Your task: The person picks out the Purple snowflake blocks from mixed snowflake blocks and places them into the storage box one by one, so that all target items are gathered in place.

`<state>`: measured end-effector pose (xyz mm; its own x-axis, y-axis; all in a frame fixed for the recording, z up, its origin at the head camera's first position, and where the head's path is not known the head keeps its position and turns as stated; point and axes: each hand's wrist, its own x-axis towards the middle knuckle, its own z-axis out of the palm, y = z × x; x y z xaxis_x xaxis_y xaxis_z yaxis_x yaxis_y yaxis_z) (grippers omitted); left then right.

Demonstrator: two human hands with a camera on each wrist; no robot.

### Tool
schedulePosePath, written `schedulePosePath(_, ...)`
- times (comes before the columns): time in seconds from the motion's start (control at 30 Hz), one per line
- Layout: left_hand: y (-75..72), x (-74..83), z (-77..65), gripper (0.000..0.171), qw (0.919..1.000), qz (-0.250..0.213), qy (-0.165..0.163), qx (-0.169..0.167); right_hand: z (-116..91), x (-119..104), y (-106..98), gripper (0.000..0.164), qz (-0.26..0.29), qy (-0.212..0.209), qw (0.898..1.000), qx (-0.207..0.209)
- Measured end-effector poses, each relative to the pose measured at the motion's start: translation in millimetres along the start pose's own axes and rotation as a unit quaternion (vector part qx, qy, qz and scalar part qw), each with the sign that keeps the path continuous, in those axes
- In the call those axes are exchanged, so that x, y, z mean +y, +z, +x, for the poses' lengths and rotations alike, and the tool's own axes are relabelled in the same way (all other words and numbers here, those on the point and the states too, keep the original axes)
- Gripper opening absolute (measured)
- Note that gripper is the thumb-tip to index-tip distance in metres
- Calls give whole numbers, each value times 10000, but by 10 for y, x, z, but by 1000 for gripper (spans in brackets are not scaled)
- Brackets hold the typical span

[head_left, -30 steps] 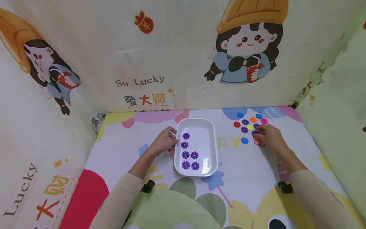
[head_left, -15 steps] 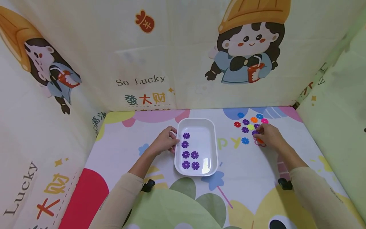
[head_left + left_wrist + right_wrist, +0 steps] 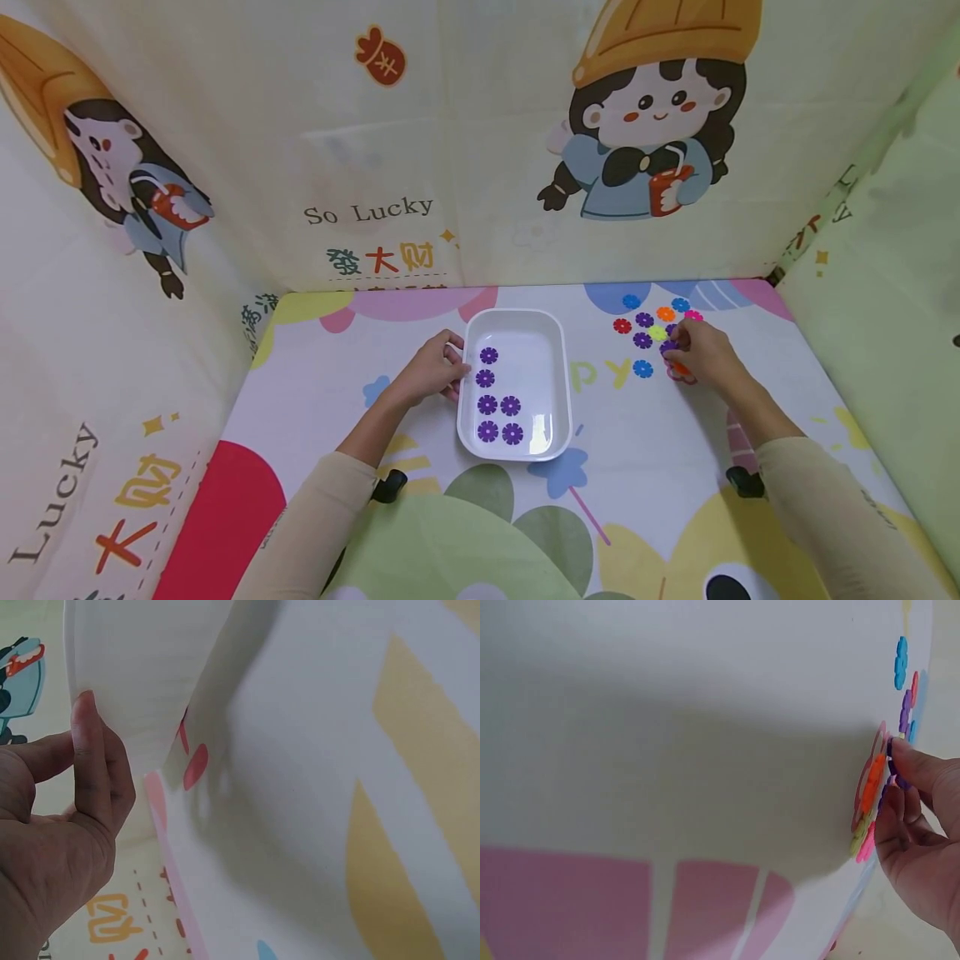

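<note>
My left hand [image 3: 432, 370] grips the left rim of a white tray [image 3: 551, 350]. In the left wrist view, its thumb and fingers pinch the tray's edge, which looks raised off the cloth on that side. Several purple snowflake discs [image 3: 487, 405] lie flat inside, along the tray's left part. Over a scattered group of coloured discs at the right, my right hand [image 3: 707, 352] pinches a purple snowflake disc [image 3: 893, 765] between thumb and fingers. An orange disc [image 3: 872, 784] lies close under those fingers, and other discs are partly hidden by the hand.
Around the right hand lie a red disc [image 3: 622, 326], a yellow disc [image 3: 657, 333], a blue disc [image 3: 642, 368] and several more. Printed cloth [image 3: 480, 533] covers the table. Patterned fabric walls [image 3: 495, 150] stand at the back and both sides.
My right hand has shifted only slightly among the discs, its fingers drawn a little further up. The left hand and the tray hold their place.
</note>
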<state>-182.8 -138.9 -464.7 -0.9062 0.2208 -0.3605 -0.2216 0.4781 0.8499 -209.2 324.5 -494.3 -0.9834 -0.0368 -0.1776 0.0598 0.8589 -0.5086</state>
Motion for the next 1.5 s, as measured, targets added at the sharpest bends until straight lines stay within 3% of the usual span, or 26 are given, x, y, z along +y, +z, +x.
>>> schedulePosePath(0.43, -5, -18, 19, 38, 10000, -16, 20, -17, -92, -31, 50, 27, 15, -109, 9999, 98)
schedulePosePath(0.77, -7, -13, 4, 39, 10000, -22, 14, -25, -147, -117, -32, 26, 196, -269, 9993, 163)
schedulePosePath(1.03, -11, -17, 7, 38, 10000, -34, 57, -36, -203, -373, -83, 22, 218, -928, 9946, 421)
schedulePosePath(1.5, -5, -22, 13, 38, 9999, -67, 99, -32, -256, -919, 19, 20, 277, -1569, 9871, 170)
